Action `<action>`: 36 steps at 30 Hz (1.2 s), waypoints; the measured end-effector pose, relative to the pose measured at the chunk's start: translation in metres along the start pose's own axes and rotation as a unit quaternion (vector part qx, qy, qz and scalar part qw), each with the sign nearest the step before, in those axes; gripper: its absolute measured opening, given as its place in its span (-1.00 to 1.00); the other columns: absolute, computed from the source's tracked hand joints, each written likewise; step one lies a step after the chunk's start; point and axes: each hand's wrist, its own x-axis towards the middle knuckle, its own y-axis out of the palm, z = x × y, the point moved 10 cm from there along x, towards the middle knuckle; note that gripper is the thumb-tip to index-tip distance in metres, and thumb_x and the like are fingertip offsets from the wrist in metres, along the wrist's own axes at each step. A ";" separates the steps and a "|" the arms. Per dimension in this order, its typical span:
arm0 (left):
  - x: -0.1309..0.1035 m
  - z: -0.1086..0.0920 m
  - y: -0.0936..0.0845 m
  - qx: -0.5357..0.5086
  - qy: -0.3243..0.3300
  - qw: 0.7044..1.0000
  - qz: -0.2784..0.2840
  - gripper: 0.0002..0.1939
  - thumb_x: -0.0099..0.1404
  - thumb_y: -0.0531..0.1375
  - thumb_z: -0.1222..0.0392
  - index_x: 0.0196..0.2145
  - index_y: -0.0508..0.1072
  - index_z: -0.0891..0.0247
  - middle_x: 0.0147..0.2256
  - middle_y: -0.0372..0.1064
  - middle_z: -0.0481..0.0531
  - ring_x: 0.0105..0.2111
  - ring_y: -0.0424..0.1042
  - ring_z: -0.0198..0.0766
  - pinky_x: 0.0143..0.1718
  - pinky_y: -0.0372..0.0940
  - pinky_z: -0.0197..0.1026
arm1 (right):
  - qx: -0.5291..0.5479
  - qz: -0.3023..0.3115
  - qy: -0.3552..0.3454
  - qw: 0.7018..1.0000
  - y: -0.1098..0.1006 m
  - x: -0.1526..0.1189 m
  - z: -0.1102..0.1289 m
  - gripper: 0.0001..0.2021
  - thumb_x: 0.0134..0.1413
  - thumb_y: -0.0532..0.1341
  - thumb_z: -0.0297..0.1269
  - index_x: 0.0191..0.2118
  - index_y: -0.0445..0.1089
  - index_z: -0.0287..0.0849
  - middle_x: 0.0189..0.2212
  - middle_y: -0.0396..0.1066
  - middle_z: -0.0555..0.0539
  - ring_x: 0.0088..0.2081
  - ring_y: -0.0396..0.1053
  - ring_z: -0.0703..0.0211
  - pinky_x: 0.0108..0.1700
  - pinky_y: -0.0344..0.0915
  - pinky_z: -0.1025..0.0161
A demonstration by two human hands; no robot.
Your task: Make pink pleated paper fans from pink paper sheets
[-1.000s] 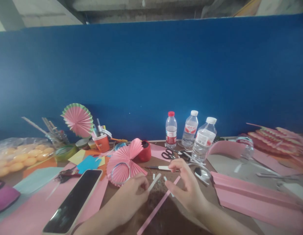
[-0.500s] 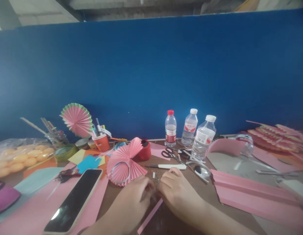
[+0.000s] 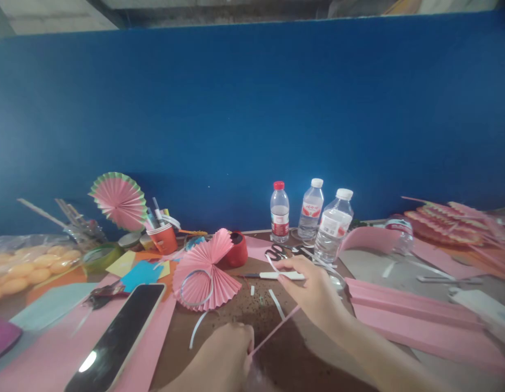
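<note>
My left hand (image 3: 232,348) is closed on one end of a narrow pink paper strip (image 3: 275,330), which slants up to the right. The strip's far end reaches the underside of my right hand (image 3: 315,291). At the fingertips of my right hand, pinched together, is a thin white strip (image 3: 272,263). Just beyond them lies a white-handled craft knife (image 3: 265,275), partly covered by the fingers. A pleated pink paper fan (image 3: 220,280) with a tape ring (image 3: 196,288) on it rests left of the knife. Loose white strips (image 3: 277,304) lie between my hands.
Three water bottles (image 3: 280,218) stand at the back, near black-handled scissors (image 3: 276,251). A phone (image 3: 117,337) lies on pink paper to the left. An orange cup of pens (image 3: 162,239) stands behind it. Folded pink paper (image 3: 416,316) is at right, and a blue partition (image 3: 252,120) rises behind.
My hands have come apart: the right moved up and right over the knife, the left down and left. The pink strip now stretches between them, and more white strips show on the table.
</note>
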 end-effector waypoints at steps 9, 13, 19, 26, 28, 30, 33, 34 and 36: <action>0.026 0.036 -0.002 -0.467 -0.085 0.879 -0.050 -0.81 0.19 0.03 0.04 -0.43 0.14 0.19 -0.69 0.27 -0.15 -0.73 0.34 -0.30 -0.74 0.15 -0.35 | 0.202 0.008 0.121 0.972 0.021 -0.009 -0.014 -0.84 -0.14 0.21 -0.44 -0.33 0.35 -0.16 -0.49 0.36 0.04 -0.43 0.33 0.21 -0.36 0.28 0.26; 0.030 0.031 -0.002 -0.540 -0.078 0.836 -0.060 -0.80 0.14 0.11 0.08 -0.42 0.14 0.20 -0.71 0.30 -0.17 -0.74 0.36 -0.29 -0.75 0.20 -0.35 | 0.310 0.081 0.139 0.937 0.059 -0.026 -0.010 -0.74 -0.20 0.19 -0.54 -0.29 0.32 -0.16 -0.50 0.34 0.06 -0.43 0.30 0.26 -0.35 0.25 0.30; 0.021 0.014 -0.008 -0.635 -0.010 0.772 -0.016 -0.77 0.08 0.23 0.20 -0.31 0.27 0.27 -0.55 0.34 -0.12 -0.60 0.38 -0.38 -0.63 0.20 -0.39 | 0.381 0.056 0.167 0.908 0.061 -0.028 -0.016 -0.79 -0.17 0.23 -0.47 -0.31 0.31 -0.18 -0.47 0.29 0.06 -0.43 0.24 0.30 -0.36 0.21 0.34; 0.012 0.005 -0.007 -0.769 -0.026 0.638 -0.017 -0.69 0.17 0.18 0.31 -0.12 0.24 0.16 -0.45 0.22 -0.14 -0.56 0.20 -0.53 -0.54 0.06 -0.44 | 0.381 0.052 0.181 0.905 0.062 -0.025 -0.026 -0.82 -0.20 0.27 -0.44 -0.47 0.21 -0.18 -0.57 0.14 0.14 -0.52 0.09 0.37 -0.46 0.06 0.40; 0.012 0.002 -0.004 -0.795 -0.027 0.605 -0.003 -0.70 0.15 0.14 0.39 -0.15 0.25 0.19 -0.48 0.16 -0.15 -0.59 0.14 -0.53 -0.59 -0.02 -0.44 | 0.404 0.053 0.182 0.895 0.065 -0.025 -0.028 -0.79 -0.19 0.27 -0.45 -0.44 0.19 -0.16 -0.55 0.17 0.15 -0.51 0.10 0.37 -0.45 0.07 0.40; 0.012 0.005 0.002 -0.811 -0.053 0.583 -0.004 -0.68 0.06 0.10 0.46 -0.20 0.27 0.24 -0.55 0.06 -0.18 -0.65 0.04 -0.54 -0.66 -0.15 -0.44 | 0.432 0.068 0.186 0.880 0.071 -0.027 -0.028 -0.73 -0.18 0.27 -0.45 -0.34 0.18 -0.13 -0.54 0.20 0.16 -0.50 0.12 0.37 -0.45 0.09 0.40; 0.010 0.018 0.011 -0.817 -0.121 0.563 -0.030 -0.83 0.09 0.09 0.36 -0.30 0.28 0.28 -0.62 -0.09 -0.22 -0.70 -0.09 -0.54 -0.69 -0.30 -0.43 | 0.464 0.099 0.194 0.859 0.080 -0.030 -0.026 -0.59 -0.21 0.29 -0.48 -0.21 0.14 -0.09 -0.49 0.26 0.14 -0.48 0.16 0.35 -0.42 0.14 0.37; 0.009 0.022 0.012 -0.817 -0.138 0.558 -0.040 -0.90 0.14 0.10 0.29 -0.32 0.28 0.28 -0.62 -0.12 -0.23 -0.71 -0.11 -0.54 -0.69 -0.31 -0.43 | 0.467 0.104 0.195 0.856 0.081 -0.030 -0.026 -0.57 -0.23 0.29 -0.50 -0.20 0.14 -0.09 -0.47 0.28 0.13 -0.46 0.18 0.34 -0.40 0.15 0.36; 0.009 0.025 0.012 -0.815 -0.146 0.558 -0.053 -0.87 0.20 0.11 0.15 -0.38 0.28 0.27 -0.63 -0.13 -0.23 -0.71 -0.12 -0.54 -0.69 -0.31 -0.43 | 0.463 0.099 0.195 0.859 0.081 -0.031 -0.026 -0.57 -0.26 0.28 -0.53 -0.21 0.15 -0.11 -0.43 0.29 0.11 -0.42 0.21 0.34 -0.35 0.17 0.34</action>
